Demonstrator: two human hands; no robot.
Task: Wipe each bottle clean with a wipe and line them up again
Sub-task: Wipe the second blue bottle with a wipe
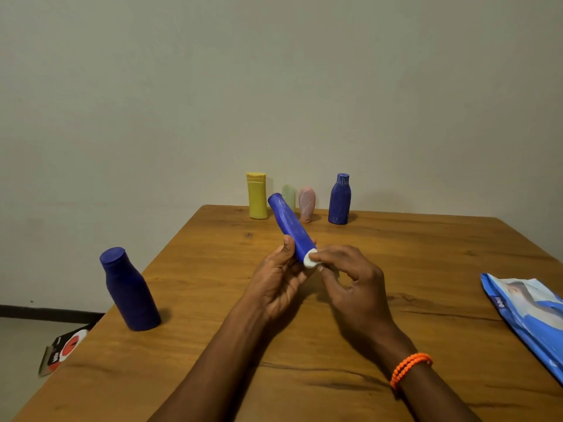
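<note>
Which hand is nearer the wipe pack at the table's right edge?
The right hand. It pinches a white wipe against the blue bottle mid-table, on the wipe pack's side; the left hand grips that bottle farther away.

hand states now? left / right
Left hand: grip closed around the blue bottle.
Right hand: pinching the white wipe against the bottle's end.

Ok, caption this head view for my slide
Left hand holds blue bottle while right hand wipes its base with wipe.
</note>
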